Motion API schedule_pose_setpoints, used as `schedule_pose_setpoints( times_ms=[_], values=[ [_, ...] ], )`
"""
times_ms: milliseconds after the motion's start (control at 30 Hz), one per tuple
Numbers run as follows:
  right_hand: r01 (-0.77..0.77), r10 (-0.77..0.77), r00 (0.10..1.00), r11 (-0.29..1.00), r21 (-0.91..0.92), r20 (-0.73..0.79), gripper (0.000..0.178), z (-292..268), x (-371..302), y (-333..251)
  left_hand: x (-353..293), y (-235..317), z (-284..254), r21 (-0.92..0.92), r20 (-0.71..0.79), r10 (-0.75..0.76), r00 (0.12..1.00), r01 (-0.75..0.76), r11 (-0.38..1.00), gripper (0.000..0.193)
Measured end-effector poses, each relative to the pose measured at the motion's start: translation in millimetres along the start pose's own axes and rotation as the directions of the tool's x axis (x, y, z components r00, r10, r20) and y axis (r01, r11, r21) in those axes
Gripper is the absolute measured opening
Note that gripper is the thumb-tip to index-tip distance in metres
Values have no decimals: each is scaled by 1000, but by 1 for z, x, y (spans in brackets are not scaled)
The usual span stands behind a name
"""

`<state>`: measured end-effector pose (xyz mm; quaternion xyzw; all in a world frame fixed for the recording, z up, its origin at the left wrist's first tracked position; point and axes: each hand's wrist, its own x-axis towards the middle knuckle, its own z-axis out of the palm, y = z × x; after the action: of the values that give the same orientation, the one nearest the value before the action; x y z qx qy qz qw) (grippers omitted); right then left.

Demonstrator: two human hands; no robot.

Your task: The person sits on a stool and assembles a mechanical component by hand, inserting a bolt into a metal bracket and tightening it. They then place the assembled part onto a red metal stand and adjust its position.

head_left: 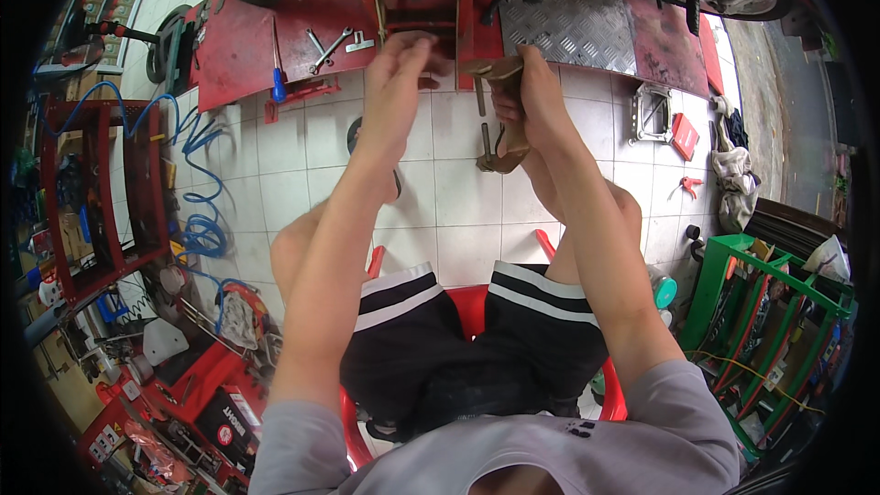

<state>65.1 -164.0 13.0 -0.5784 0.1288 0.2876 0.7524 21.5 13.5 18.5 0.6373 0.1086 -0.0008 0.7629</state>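
My right hand [534, 99] is wrapped round a brown C-shaped metal clamp [515, 142], held upright over the floor tiles. Two short rods point at each other from its upper and lower ends, with a gap between them. My left hand [400, 69] is raised at the front edge of the red bench, apart from the clamp. Its fingers are spread and slightly blurred, and nothing shows in them. Beside it on the bench lie a spanner [332, 50] and a blue-handled screwdriver [277, 73].
A red frame [467, 0] rises from the bench [234, 55] ahead. A metal tread plate [577, 18] covers its right part. Tool racks stand at left [110, 192] and right [779, 312], the right one green. A blue coiled hose [203, 234] lies on the floor.
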Motion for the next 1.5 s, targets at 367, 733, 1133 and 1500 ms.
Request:
schedule_pose_setpoints(
  times_ms=[367, 733, 1133, 1500],
  values=[
    [-77, 75, 996, 996, -42, -52, 43, 2, 3, 4, 0, 0, 0, 60, 6, -30, 1000, 30, 998, 35],
    [78, -84, 996, 973, -216, -15, 48, 0, 4, 6, -3, -3, 7, 136, -3, 14, 1000, -14, 991, 36],
    [393, -597, 800, 606, -692, -68, 54, -16, 29, 20, -2, -7, 0, 437, -13, 31, 999, -22, 899, 42],
    [329, -534, 845, 566, -756, -33, 54, -7, 18, 18, -3, -14, 8, 429, 55, 313, 948, -306, 850, 41]
  ],
)
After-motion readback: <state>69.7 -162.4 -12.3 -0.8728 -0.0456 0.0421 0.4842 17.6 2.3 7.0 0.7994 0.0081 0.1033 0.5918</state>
